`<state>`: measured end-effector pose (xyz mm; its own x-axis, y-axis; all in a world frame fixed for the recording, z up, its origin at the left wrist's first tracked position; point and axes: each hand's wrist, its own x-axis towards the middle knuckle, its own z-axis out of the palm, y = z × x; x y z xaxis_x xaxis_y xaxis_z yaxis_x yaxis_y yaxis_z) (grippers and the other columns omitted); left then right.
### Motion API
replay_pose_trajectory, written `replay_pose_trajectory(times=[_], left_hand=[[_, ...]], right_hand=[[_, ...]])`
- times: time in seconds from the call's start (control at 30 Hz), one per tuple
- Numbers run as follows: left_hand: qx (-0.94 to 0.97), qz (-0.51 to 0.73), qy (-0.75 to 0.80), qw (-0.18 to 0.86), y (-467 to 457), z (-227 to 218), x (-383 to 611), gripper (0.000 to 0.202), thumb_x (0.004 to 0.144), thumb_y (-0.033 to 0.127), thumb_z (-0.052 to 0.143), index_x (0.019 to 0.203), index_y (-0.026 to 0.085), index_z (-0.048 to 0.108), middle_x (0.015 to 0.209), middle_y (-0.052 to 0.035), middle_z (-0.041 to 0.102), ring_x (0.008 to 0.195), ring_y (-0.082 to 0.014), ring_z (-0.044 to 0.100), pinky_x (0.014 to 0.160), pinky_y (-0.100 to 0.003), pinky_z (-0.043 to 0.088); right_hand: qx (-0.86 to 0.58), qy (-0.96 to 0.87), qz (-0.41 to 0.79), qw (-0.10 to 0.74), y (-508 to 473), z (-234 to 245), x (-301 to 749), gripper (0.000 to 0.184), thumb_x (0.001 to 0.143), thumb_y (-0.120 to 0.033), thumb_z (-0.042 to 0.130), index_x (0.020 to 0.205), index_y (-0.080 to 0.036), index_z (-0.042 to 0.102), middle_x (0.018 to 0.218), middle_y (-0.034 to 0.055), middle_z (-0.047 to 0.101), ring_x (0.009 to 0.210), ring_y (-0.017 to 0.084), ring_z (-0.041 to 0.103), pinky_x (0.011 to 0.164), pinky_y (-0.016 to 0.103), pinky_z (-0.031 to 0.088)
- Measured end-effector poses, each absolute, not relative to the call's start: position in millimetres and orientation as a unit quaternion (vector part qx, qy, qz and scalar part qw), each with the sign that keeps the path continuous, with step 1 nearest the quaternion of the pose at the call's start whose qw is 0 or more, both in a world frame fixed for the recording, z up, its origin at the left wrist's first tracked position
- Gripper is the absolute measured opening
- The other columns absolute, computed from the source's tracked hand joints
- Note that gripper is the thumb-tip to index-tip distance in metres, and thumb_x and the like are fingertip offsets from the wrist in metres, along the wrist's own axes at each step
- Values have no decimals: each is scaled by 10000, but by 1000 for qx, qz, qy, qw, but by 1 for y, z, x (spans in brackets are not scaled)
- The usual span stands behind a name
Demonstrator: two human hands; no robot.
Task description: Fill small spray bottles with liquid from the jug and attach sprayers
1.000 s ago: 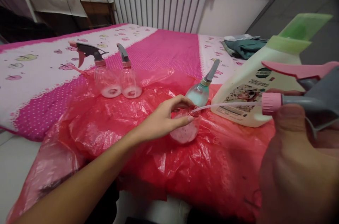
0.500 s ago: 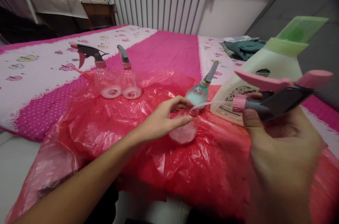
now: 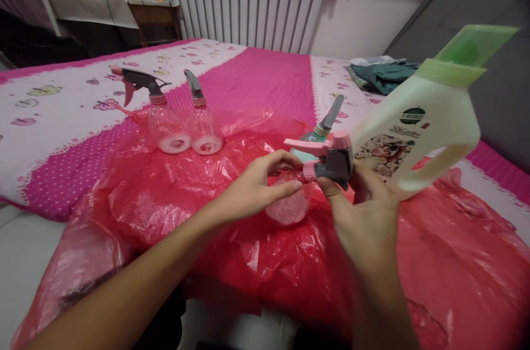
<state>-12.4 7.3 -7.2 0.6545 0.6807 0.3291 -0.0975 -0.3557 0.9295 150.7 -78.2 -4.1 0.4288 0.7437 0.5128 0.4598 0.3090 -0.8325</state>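
My left hand is closed round the neck of a clear pink spray bottle, which leans toward me on red plastic sheeting. Between the fingers and thumb of my right hand is a pink and grey trigger sprayer. Its pink collar meets the bottle's mouth, and the thin dip tube is out of sight inside. I cannot tell whether the collar's thread has caught. Just behind stands a teal spray bottle with a grey head, partly hidden by the sprayer.
Two clear spray bottles with pink and grey heads stand at the left on the red plastic sheet. A large white jug with a green cap stands at the right. Folded clothes lie behind it on the pink bedspread.
My right hand has moved left with the trigger sprayer, bringing its collar to the bottle's mouth. The dip tube has slid inside. My left hand keeps its hold on the neck.
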Motion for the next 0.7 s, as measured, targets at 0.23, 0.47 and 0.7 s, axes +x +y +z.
replay_pose_trajectory(times=[0.23, 0.47, 0.7], left_hand=[[745, 352, 195, 531, 8, -4, -15, 216, 931, 259, 744, 1108, 175, 653, 1182, -92, 690, 1167, -236, 660, 1055, -400, 498], [752, 350, 190, 525, 4, -3, -16, 339, 912, 313, 789, 1184, 208, 618, 1283, -105, 677, 1248, -265, 656, 1086, -426, 509], [810, 392, 201, 388, -4, -4, -13, 481, 924, 426, 778, 1319, 259, 561, 1227, -72, 718, 1142, -257, 703, 1006, -396, 519]], right_hand=[[-575, -508, 95, 634, -78, -3, 147, 158, 874, -309, 776, 1002, -222, 750, 973, 14, 752, 925, 195, 683, 879, 355, 520], [-559, -504, 103, 650, -78, -4, 153, 228, 931, -409, 719, 1068, -227, 710, 1036, 49, 760, 1003, 215, 710, 883, 364, 553], [-565, -548, 147, 599, -82, -1, 152, 151, 911, -354, 745, 1019, -250, 728, 1045, 23, 704, 1010, 206, 663, 915, 366, 494]])
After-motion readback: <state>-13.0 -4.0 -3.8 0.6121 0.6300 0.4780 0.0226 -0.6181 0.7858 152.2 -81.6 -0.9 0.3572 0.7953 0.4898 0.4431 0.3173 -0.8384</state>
